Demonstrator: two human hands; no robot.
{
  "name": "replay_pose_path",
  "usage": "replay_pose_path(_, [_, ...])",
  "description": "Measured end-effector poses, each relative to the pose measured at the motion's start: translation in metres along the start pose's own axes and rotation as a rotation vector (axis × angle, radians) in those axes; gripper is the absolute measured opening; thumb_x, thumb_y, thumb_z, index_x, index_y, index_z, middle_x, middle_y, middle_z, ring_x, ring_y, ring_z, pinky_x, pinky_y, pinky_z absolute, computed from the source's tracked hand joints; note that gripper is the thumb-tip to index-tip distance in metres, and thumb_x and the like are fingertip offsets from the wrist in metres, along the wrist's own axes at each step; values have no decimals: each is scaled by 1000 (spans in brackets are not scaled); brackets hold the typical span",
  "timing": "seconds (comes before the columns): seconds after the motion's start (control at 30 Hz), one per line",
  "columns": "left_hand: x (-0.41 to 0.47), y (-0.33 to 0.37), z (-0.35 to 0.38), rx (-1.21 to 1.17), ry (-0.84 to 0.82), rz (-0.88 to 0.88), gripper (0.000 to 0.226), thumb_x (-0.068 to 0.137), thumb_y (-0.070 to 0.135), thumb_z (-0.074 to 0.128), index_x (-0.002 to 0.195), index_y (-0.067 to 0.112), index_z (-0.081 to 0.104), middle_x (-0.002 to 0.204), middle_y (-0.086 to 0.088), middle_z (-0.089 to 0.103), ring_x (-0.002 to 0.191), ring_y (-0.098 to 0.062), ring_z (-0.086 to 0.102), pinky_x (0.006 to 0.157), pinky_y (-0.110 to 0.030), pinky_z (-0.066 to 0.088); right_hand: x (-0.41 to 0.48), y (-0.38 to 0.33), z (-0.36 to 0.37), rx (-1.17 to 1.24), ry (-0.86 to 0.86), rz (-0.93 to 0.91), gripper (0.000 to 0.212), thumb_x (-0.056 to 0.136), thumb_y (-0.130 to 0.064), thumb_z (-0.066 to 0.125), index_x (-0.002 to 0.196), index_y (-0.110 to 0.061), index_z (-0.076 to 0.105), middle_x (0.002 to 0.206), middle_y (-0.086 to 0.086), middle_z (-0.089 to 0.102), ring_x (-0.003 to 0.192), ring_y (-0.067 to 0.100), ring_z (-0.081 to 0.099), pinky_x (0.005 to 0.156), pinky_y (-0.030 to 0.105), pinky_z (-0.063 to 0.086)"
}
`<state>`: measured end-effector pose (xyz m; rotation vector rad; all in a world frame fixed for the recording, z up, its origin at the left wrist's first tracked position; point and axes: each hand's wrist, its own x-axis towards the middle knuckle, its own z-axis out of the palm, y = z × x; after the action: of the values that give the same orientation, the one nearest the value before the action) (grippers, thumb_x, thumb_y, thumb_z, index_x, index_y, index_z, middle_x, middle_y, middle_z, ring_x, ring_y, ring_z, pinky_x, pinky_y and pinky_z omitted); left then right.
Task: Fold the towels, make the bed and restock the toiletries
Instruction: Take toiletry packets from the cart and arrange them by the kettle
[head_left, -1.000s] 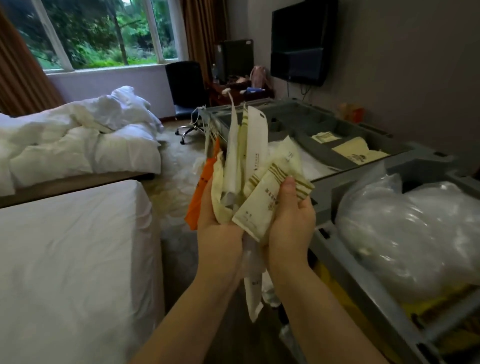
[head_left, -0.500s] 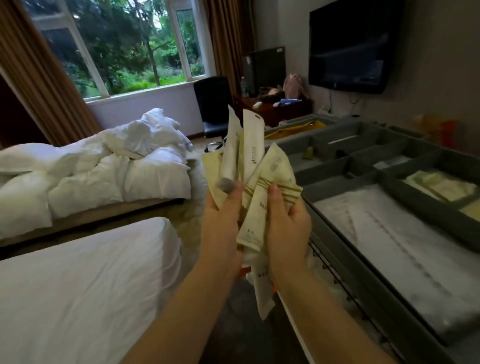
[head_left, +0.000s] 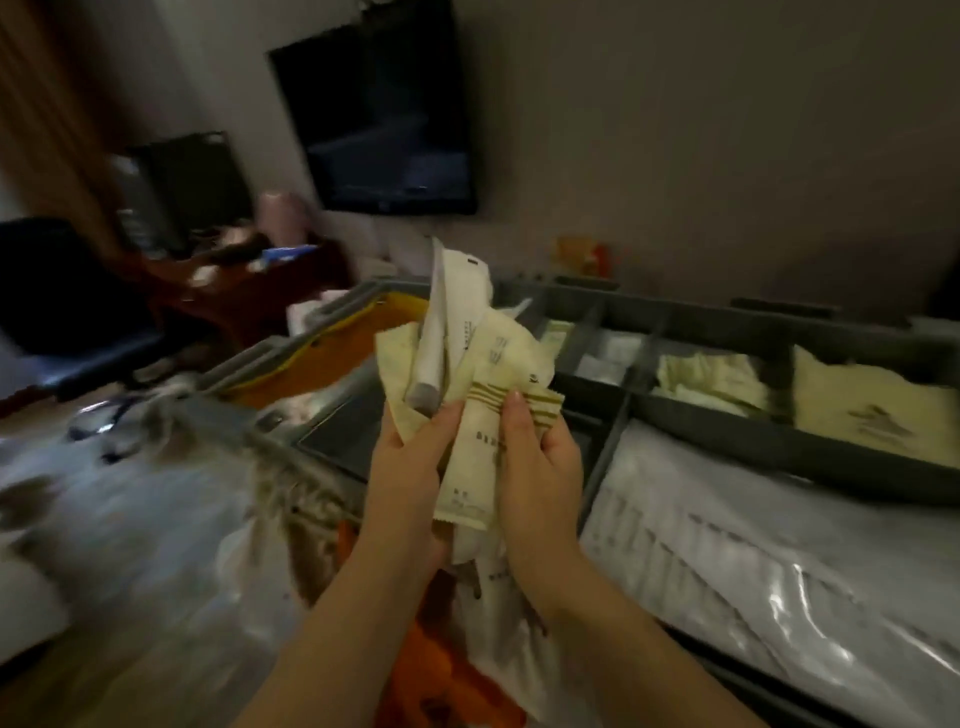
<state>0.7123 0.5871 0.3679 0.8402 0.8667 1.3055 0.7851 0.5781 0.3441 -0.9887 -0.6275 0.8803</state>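
Note:
Both hands hold one bundle of cream toiletry packets (head_left: 475, 364) in front of me, above the left end of the grey housekeeping cart (head_left: 779, 452). My left hand (head_left: 410, 473) grips the left side, with a pale tube standing up among the packets. My right hand (head_left: 540, 467) grips the right side, its thumb on a packet with brown stripes. More packets hang down below the hands. The cart's top tray has divided compartments with cream packets (head_left: 711, 379) and flat plastic-wrapped items (head_left: 779, 561).
A dark television (head_left: 384, 114) hangs on the wall ahead. A wooden desk (head_left: 234, 280) with small items and a black chair (head_left: 62, 296) stand at left. An orange bag (head_left: 337, 348) hangs at the cart's left end. The lower left is blurred.
The view has swung right, away from the beds and window toward the cart and wall. Both hands keep the bundle, which is now over the cart's end.

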Motion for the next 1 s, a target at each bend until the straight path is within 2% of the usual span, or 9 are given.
replay_pose_path(0.1, [40, -8, 8, 137, -173, -77, 38, 88, 13, 59, 124, 27, 57, 91, 2, 74, 79, -15, 72, 58, -28, 57, 25, 14, 2, -8, 209, -11, 13, 97, -29, 48, 94, -30, 60, 84, -9, 72, 81, 5, 69, 70, 23, 57])
replay_pose_path(0.23, [66, -29, 33, 85, -310, -193, 30, 90, 3, 55, 109, 25, 60, 82, 0, 73, 72, -12, 72, 56, -25, 57, 47, 19, -13, -29, 422, -102, 17, 98, -19, 46, 100, -30, 59, 92, -9, 69, 89, 9, 67, 75, 24, 55])
replay_pose_path(0.3, [79, -38, 47, 53, -355, -229, 29, 91, -2, 49, 99, 24, 59, 74, -2, 71, 65, -8, 70, 53, -20, 55, 57, 21, -20, -29, 468, -156, 19, 87, -19, 51, 102, -29, 58, 92, -8, 69, 90, 10, 66, 75, 25, 55])
replay_pose_path(0.4, [100, -44, 64, 9, -389, -312, 29, 91, -1, 54, 108, 21, 62, 83, -2, 74, 74, -18, 72, 56, -29, 57, 77, 19, -28, -28, 479, -163, 30, 81, -16, 54, 108, -29, 56, 101, -4, 68, 93, 12, 67, 77, 31, 57])
replay_pose_path(0.63, [160, -52, 85, -41, -410, -397, 39, 90, -2, 54, 120, 22, 57, 103, -11, 71, 85, -27, 72, 61, -40, 58, 115, 9, -48, -145, 565, -106, 6, 94, -23, 56, 100, -24, 57, 95, -4, 69, 82, 6, 69, 63, 22, 56])
replay_pose_path(0.7, [179, -54, 84, -85, -394, -391, 42, 88, -4, 54, 121, 22, 57, 106, -11, 70, 85, -26, 72, 61, -38, 58, 127, 4, -60, -183, 592, -34, 8, 95, -26, 55, 98, -20, 60, 93, -3, 70, 78, 5, 70, 60, 20, 55])
replay_pose_path(0.8, [195, -59, 83, -87, -378, -382, 45, 89, -5, 54, 123, 23, 55, 104, -7, 69, 80, -19, 72, 56, -30, 57, 148, 4, -82, -248, 672, 45, 15, 96, -31, 54, 97, -18, 62, 94, 2, 70, 80, 12, 70, 68, 29, 58])
replay_pose_path(0.9, [192, -64, 83, -84, -416, -380, 41, 88, -6, 54, 113, 26, 59, 94, -2, 72, 79, -17, 72, 57, -29, 57, 166, 5, -101, -329, 717, 47, 25, 96, -34, 51, 114, -18, 60, 101, 1, 68, 85, 11, 68, 68, 27, 56])
replay_pose_path(1.0, [186, -66, 80, -102, -453, -364, 41, 88, -7, 54, 113, 24, 59, 94, -1, 72, 82, -17, 72, 60, -28, 57, 176, 2, -119, -450, 733, 79, 50, 95, -35, 54, 140, -17, 42, 131, 7, 56, 110, 20, 60, 92, 40, 52])
